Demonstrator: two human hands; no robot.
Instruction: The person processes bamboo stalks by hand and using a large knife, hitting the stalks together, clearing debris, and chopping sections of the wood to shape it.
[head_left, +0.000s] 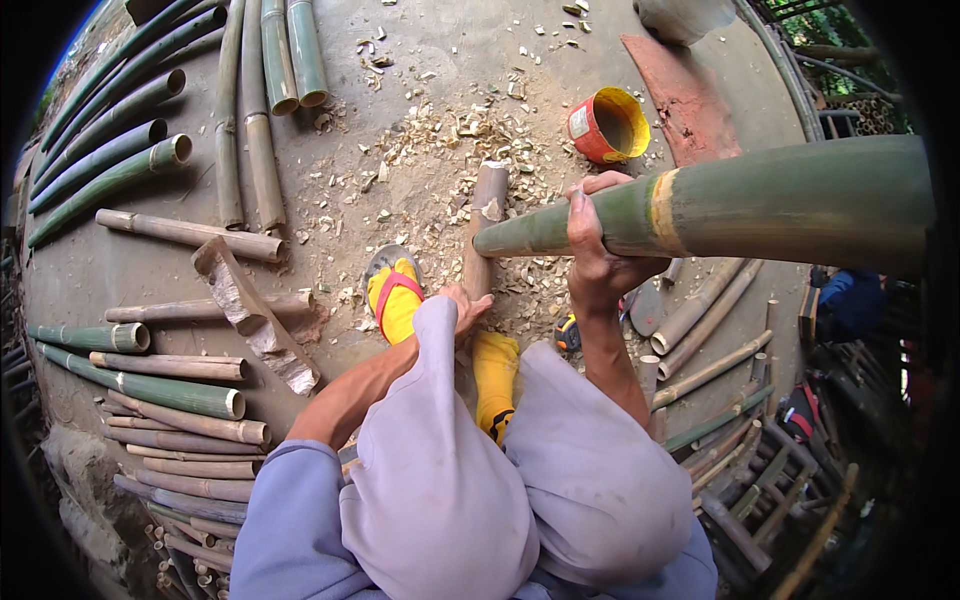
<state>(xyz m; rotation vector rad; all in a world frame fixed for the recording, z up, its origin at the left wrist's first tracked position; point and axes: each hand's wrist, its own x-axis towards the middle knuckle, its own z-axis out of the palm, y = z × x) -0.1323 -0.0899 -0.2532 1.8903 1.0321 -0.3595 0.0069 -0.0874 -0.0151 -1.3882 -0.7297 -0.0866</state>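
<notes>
Green and thick, the bamboo pole (720, 205) runs from the right edge of the view toward the middle, a yellowish ring around it just right of the grip. Its narrow cut end lies against a short wooden post (484, 225) that stands on the ground among the shavings. The right hand (597, 240) is wrapped tight around the pole near that end, fingers over the top and thumb below, holding it up off the ground. The left hand (466, 306) is down by the foot of the post, fingers curled and touching it; whether it truly grips the post cannot be told, since a knee covers part of it.

Below the hands sit the person's bent knees in pale grey trousers (450, 480), and two feet in yellow socks, the left one (396, 300) in a sandal with a red strap, the right one (495, 380) just beside the post's base. Pale wood chips (440, 140) are strewn over the concrete floor (120, 270) around the post. A red and yellow tin can (610, 125) lies on its side beyond the pole, near a reddish flat board (685, 95). Cut bamboo lengths are laid out on the left, green ones (105, 165) at the top and drier brown ones (185, 440) lower down, with a rough split log (255, 315) across them. More thin poles (705, 370) lie on the right.
</notes>
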